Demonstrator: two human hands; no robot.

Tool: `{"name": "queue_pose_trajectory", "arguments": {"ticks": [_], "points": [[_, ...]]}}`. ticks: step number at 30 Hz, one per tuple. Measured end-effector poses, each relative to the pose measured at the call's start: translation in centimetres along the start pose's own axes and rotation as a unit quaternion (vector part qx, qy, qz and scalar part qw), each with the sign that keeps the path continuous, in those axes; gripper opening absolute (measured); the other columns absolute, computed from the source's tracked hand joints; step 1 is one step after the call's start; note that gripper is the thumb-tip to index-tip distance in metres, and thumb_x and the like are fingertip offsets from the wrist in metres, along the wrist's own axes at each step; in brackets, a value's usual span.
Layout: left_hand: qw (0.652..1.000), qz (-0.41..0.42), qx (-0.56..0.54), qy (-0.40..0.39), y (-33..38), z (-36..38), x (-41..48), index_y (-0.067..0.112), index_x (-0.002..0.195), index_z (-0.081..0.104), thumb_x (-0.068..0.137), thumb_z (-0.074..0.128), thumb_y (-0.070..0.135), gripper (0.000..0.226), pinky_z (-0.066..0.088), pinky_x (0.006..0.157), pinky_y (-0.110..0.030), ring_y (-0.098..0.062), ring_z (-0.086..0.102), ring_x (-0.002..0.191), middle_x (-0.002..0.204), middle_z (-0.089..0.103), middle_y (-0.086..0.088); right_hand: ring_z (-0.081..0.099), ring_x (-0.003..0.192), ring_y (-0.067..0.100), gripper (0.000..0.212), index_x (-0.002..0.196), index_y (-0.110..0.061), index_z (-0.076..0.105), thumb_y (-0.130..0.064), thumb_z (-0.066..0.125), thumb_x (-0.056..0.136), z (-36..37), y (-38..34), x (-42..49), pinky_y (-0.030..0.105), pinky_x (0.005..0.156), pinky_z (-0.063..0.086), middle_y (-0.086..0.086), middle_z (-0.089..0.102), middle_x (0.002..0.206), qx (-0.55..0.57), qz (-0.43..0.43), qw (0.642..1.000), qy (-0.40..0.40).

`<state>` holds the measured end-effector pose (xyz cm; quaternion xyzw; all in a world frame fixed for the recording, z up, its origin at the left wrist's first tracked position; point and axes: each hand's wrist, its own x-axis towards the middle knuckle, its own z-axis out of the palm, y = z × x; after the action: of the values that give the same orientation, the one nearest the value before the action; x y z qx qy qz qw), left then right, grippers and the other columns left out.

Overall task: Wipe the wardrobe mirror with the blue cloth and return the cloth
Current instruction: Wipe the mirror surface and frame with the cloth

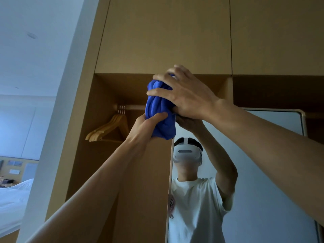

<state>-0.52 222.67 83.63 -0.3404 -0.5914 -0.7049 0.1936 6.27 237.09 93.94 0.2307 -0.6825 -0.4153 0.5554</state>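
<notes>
Arms raised, our left grip (148,126) clutches the blue cloth's (157,106) lower end, our right grip (184,95) clasps its top; hangers (107,128) hang in the wardrobe (166,32)

Cloth (160,109) blue; wardrobe (166,35) tan; hangers (107,128) light wood.

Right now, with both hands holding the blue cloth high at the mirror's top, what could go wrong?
The blue cloth is bunched into a thick wad between the left hand and the right hand, so it may only smear the mirror. Both hands work at the mirror's top edge; pushing there might shift the panel. The wooden hangers hang near the left arm and could be knocked.
</notes>
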Motion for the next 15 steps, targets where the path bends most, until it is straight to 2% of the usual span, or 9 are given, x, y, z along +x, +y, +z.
{"name": "queue_pose_trajectory", "arguments": {"ticks": [3, 5, 7, 9, 12, 14, 15], "points": [[0.998, -0.04, 0.038, -0.026, 1.0, -0.9, 0.6, 0.013, 0.116, 0.067, 0.087, 0.077, 0.03, 0.035, 0.062, 0.085, -0.037, -0.024, 0.077, 0.098, 0.109, 0.078, -0.009, 0.033, 0.14, 0.037, 0.09, 0.158, -0.033, 0.025, -0.035, 0.074, 0.083, 0.5, 0.0, -0.7, 0.052, 0.121, 0.018, 0.012, 0.031, 0.159, 0.023, 0.023, 0.999, -0.017], [0.996, -0.047, 0.065, -0.048, 2.0, -0.9, 0.8, 0.018, 0.113, 0.067, 0.081, 0.082, 0.046, 0.045, 0.062, 0.089, -0.04, -0.022, 0.077, 0.096, 0.103, 0.08, -0.004, 0.031, 0.141, 0.035, 0.096, 0.16, -0.031, 0.019, -0.035, 0.076, 0.082, 0.8, 0.1, -1.0, 0.05, 0.12, 0.021, 0.013, 0.03, 0.159, 0.045, 0.041, 0.998, -0.013], [0.988, -0.039, 0.139, -0.045, 2.8, -0.3, 1.0, 0.021, 0.108, 0.066, 0.076, 0.082, 0.057, 0.051, 0.062, 0.085, -0.037, -0.02, 0.077, 0.091, 0.098, 0.079, -0.002, 0.029, 0.144, 0.032, 0.099, 0.16, -0.031, 0.016, -0.028, 0.077, 0.083, 0.9, 0.0, -1.1, 0.047, 0.119, 0.025, 0.011, 0.026, 0.162, 0.076, 0.056, 0.995, -0.011], [0.982, -0.018, 0.187, -0.022, 3.0, 0.8, 1.3, 0.018, 0.108, 0.066, 0.081, 0.081, 0.049, 0.044, 0.059, 0.08, -0.033, -0.02, 0.073, 0.09, 0.096, 0.075, -0.003, 0.024, 0.147, 0.03, 0.106, 0.161, -0.031, 0.01, -0.021, 0.078, 0.081, 0.9, 0.1, -1.2, 0.044, 0.118, 0.029, 0.01, 0.02, 0.164, 0.124, 0.085, 0.989, -0.006], [0.987, -0.008, 0.16, 0.026, 2.3, 1.3, 1.7, 0.012, 0.111, 0.062, 0.09, 0.071, 0.025, 0.026, 0.053, 0.072, -0.029, -0.023, 0.067, 0.086, 0.087, 0.068, -0.003, 0.025, 0.147, 0.032, 0.117, 0.161, -0.027, -0.002, -0.011, 0.079, 0.079, 0.8, 0.7, -1.7, 0.043, 0.114, 0.036, 0.011, 0.015, 0.165, 0.202, 0.177, 0.963, 0.002], [0.993, -0.033, 0.103, 0.048, 1.5, 1.2, 1.5, 0.012, 0.115, 0.06, 0.093, 0.067, 0.019, 0.024, 0.055, 0.084, -0.037, -0.028, 0.066, 0.093, 0.093, 0.068, -0.01, 0.036, 0.141, 0.032, 0.112, 0.161, -0.024, -0.005, -0.009, 0.075, 0.084, 0.8, 1.3, -2.4, 0.04, 0.106, 0.041, 0.013, 0.026, 0.161, 0.249, 0.26, 0.933, -0.024], [0.993, -0.055, 0.086, 0.058, 1.1, 1.1, 1.4, 0.011, 0.12, 0.059, 0.094, 0.068, 0.021, 0.029, 0.056, 0.094, -0.042, -0.031, 0.067, 0.099, 0.102, 0.069, -0.015, 0.04, 0.139, 0.032, 0.101, 0.161, -0.021, 0.0, -0.01, 0.07, 0.089, 0.8, 1.5, -2.7, 0.04, 0.102, 0.042, 0.013, 0.034, 0.158, 0.264, 0.289, 0.919, -0.055]]}}
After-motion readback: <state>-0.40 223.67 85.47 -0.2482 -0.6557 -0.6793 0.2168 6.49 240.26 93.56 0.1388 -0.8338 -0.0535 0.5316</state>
